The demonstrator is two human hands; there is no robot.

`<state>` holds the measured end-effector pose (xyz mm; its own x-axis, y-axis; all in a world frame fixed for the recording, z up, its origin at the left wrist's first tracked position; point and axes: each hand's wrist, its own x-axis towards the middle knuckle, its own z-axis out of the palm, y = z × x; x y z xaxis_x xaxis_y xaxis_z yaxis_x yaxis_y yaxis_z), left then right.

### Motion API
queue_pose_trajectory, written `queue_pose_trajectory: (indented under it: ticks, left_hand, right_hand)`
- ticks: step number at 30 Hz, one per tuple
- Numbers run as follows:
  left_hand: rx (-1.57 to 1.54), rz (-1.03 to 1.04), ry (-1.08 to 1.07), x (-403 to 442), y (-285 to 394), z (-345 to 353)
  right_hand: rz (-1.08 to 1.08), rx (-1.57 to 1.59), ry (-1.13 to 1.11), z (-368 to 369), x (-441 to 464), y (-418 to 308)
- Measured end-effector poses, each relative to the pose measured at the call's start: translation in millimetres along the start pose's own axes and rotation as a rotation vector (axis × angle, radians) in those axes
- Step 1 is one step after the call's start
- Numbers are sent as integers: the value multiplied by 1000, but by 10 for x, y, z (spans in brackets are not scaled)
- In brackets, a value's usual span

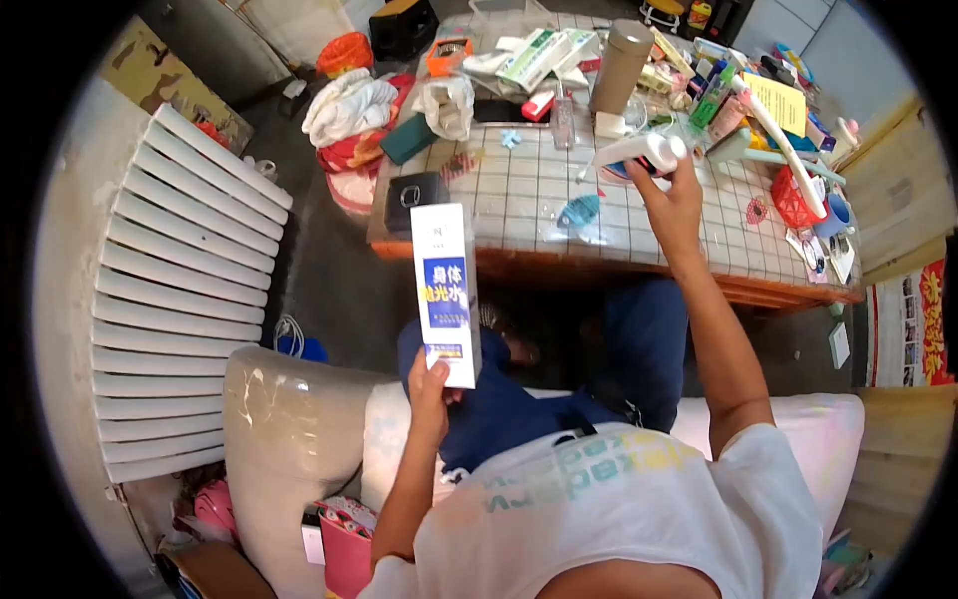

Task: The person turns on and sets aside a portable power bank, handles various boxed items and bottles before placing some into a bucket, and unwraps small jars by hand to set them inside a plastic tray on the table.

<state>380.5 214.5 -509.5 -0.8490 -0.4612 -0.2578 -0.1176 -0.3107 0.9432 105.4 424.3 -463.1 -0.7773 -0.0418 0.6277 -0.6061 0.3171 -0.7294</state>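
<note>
My left hand (429,396) grips the lower end of a tall white carton (445,299) with a blue printed panel, held upright above my lap. In my right hand (676,205) is a white bottle (639,152) with a white cap, tipped on its side over the table, its cap end pointing right. Fingers wrap the bottle from below and hide part of its label. Under and around it lies the tiled-pattern table top (519,200), where a blue fish-shaped piece (579,212) rests just left of my right hand. A black box (415,195) sits behind the carton's top.
A tall brown tumbler (621,68) and a clear bottle (563,122) stand behind the white bottle. Clutter fills the table's right side, with a red basket (796,198) and blue cup (832,214). At left is a white radiator (185,290); beneath me, a sofa (289,429).
</note>
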Motion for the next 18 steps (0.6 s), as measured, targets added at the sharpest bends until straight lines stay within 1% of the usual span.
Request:
queue_pose_trajectory:
  ticks: [2, 3, 4, 6, 8, 9, 10, 12, 13, 14, 15, 16, 18]
  left_hand:
    - [-15, 28, -12, -18, 6, 6]
    - [-5, 17, -2, -28, -10, -18]
    - [-5, 16, 15, -11, -9, -4]
    - [-35, 27, 49, -58, -11, 26]
    - [-63, 17, 59, -28, -24, -28]
    - [-97, 26, 88, -24, -38, -35]
    - [-114, 35, 117, -2, -34, -40]
    - [-143, 35, 186, -21, -35, -121]
    - [-162, 24, 223, -20, -43, -177]
    - [-154, 64, 178, -23, -26, -265]
    - [-178, 70, 220, -42, 7, -284]
    - [-202, 79, 261, -61, 59, -297]
    - [-205, 105, 273, -102, 112, -394]
  right_hand:
    - [221, -273, -475, -61, 65, 273]
    - [270, -268, -404, -85, 28, 291]
    - [94, -55, -217, -100, 33, 148]
    - [182, 207, -140, -33, 37, 188]
    - [238, -9, -353, 131, -28, 420]
    - [257, -73, -301, 251, -103, 496]
    - [248, -63, -300, 365, -145, 392]
    - [268, -193, -418, 633, -178, 304]
    - [271, -139, -447, 784, -183, 355]
    - [275, -84, -475, 929, -159, 386]
    - [347, -193, -539, 1046, -105, 420]
    - [349, -259, -542, 1104, -63, 421]
    - [353, -393, -550, 1195, -21, 416]
